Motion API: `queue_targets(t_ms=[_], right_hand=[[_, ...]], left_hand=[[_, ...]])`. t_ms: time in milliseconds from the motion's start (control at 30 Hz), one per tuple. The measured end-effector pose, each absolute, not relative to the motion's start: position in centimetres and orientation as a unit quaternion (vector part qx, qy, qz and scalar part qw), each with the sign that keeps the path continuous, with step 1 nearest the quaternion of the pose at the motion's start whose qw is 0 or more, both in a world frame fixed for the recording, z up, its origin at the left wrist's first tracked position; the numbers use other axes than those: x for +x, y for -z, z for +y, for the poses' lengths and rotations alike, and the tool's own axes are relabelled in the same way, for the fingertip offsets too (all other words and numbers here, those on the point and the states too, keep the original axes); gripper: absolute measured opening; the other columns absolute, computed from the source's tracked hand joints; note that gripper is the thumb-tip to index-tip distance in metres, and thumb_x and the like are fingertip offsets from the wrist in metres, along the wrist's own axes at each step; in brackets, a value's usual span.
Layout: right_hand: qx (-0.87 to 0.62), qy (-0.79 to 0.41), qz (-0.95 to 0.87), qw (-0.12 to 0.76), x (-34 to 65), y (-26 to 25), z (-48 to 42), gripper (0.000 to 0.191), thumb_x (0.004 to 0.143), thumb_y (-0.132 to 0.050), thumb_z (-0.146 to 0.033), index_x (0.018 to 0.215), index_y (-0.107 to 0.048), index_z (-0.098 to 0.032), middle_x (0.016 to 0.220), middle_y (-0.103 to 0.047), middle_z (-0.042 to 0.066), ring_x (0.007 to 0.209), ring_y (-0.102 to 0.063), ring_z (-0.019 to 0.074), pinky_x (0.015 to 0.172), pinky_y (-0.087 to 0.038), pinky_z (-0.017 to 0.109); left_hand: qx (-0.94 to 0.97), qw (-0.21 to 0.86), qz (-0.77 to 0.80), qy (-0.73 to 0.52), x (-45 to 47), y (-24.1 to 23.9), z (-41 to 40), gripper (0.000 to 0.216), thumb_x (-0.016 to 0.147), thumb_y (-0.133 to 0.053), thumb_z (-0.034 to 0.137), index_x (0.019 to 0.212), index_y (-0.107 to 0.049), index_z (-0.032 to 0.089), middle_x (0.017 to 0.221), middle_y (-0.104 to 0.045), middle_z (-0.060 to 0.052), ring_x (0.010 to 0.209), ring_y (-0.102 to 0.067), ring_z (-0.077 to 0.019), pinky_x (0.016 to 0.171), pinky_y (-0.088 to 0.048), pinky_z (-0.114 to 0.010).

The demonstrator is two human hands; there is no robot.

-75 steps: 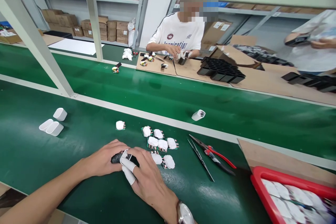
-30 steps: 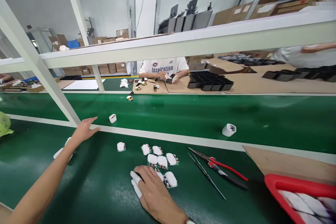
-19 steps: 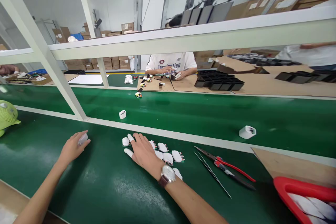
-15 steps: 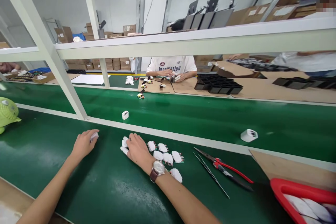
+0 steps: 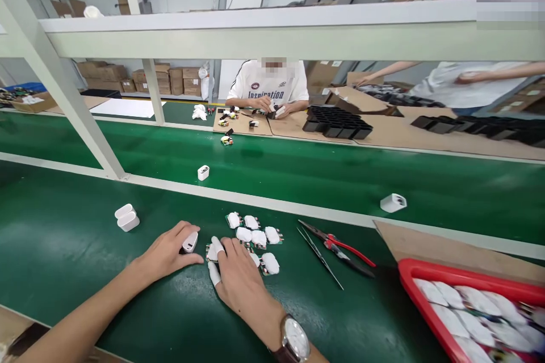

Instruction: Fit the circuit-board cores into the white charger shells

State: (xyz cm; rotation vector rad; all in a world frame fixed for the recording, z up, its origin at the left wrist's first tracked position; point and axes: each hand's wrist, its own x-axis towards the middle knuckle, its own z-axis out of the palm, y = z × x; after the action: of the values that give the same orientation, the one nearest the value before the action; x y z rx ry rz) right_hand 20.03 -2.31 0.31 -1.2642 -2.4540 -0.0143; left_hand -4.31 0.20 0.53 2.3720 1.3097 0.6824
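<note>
My left hand is closed around a small white plastic casing with dark slots in its end. My right hand wears white finger cots on thumb and index finger. These two fingers sit around a white-padded circuit board lying on the green bench. Partly behind the right hand and beyond it lie several more padded boards. To the left of my left hand stand two white casings, side by side. Tweezers and red-handled pliers lie to the right of the boards.
A red tray of white-padded parts stands at the right front, by a cardboard sheet. Across the green belt, which carries white housings, a co-worker handles parts near black trays. A white frame post rises at left.
My left hand has moved right, towards my right hand. Two white casings now show where it was. My right hand has come down over a board at the group's near left. The view has tilted down.
</note>
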Motion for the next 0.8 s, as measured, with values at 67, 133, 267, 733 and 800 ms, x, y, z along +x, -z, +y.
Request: queue_targets(t_ms=[67, 133, 267, 733, 800], right_hand=[[-0.438, -0.002, -0.875, 0.207, 20.2, 0.3, -2.4, 0.040, 0.088, -0.054, -0.007, 0.128, -0.059, -0.009, 0.119, -0.062, 0.019, 0.105, -0.059, 0.0341, 0.093, -0.058, 0.054], [-0.423, -0.015, -0.877, 0.230, 20.7, 0.8, -2.4, 0.041, 0.089, -0.053, -0.005, 0.129, -0.057, -0.011, 0.127, -0.060, 0.020, 0.112, -0.057, 0.0343, 0.097, -0.057, 0.054], [-0.396, -0.030, -0.881, 0.258, 21.3, 1.1, -2.1, 0.033, 0.090, -0.052, -0.003, 0.119, -0.059, -0.015, 0.120, -0.063, 0.017, 0.106, -0.059, 0.0325, 0.091, -0.059, 0.052], [-0.401, -0.067, -0.815, 0.412, 21.5, -1.3, -2.1, 0.042, 0.097, -0.057, -0.010, 0.138, -0.051, -0.021, 0.120, -0.064, 0.013, 0.107, -0.062, 0.0286, 0.085, -0.058, 0.046], [-0.381, -0.081, -0.816, 0.428, 21.3, -1.5, -2.3, 0.047, 0.097, -0.058, -0.009, 0.141, -0.049, -0.022, 0.119, -0.065, 0.013, 0.105, -0.063, 0.0274, 0.084, -0.059, 0.045]], left_hand=[[0.822, 0.205, 0.473, -0.241, -4.8, -0.4, 0.1, 0.084, 0.084, -0.086, 0.051, 0.153, -0.044, 0.031, 0.139, -0.062, -0.012, 0.110, -0.071, -0.0278, 0.088, -0.065, -0.042], [0.811, 0.221, 0.475, -0.259, -5.5, -0.8, -0.1, 0.092, 0.081, -0.090, 0.047, 0.157, -0.040, 0.034, 0.145, -0.060, -0.013, 0.121, -0.067, -0.0306, 0.096, -0.063, -0.046], [0.795, 0.264, 0.467, -0.284, -5.5, -0.9, -0.4, 0.075, 0.091, -0.082, 0.035, 0.155, -0.042, 0.033, 0.144, -0.064, -0.011, 0.128, -0.066, -0.0293, 0.107, -0.058, -0.051], [0.816, 0.301, 0.447, -0.209, -5.3, -1.9, -0.3, 0.073, 0.084, -0.088, 0.033, 0.148, -0.053, 0.032, 0.140, -0.064, -0.010, 0.125, -0.065, -0.0279, 0.102, -0.060, -0.043], [0.820, 0.302, 0.435, -0.217, -5.1, -1.8, -0.2, 0.045, 0.089, -0.083, 0.032, 0.130, -0.063, 0.030, 0.123, -0.071, -0.007, 0.113, -0.069, -0.0246, 0.096, -0.061, -0.039]])
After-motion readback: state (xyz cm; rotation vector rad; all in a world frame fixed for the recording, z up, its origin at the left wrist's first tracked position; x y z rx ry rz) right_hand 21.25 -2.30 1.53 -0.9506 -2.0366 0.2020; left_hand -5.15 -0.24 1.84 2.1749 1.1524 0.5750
